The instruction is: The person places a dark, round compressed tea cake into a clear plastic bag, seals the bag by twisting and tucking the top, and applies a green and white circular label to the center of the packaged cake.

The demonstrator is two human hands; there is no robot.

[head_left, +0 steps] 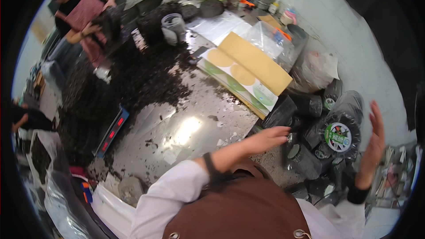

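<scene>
My left hand (273, 138) is stretched out flat past the table's near right corner, fingers extended, holding nothing. Farther right, my right hand (375, 144) is raised with its fingers straight and is empty too. Between the two hands a cylindrical clear-plastic pack (352, 113) of dark contents lies on a pile, its round green-and-white label (338, 137) facing me. The right hand is nearest to this pack, with a gap between them. More dark wrapped packs (304, 161) lie under and around it, some with small round labels.
A metal table (199, 139) bears a heap of dark flakes (146, 77), a digital scale (111, 131), a plastic jar (173, 28) and an opened cardboard box (248, 71). Bags and tubs line the wall. A co-worker (86, 13) in a striped apron handles something dark; another person (28, 117) is far left.
</scene>
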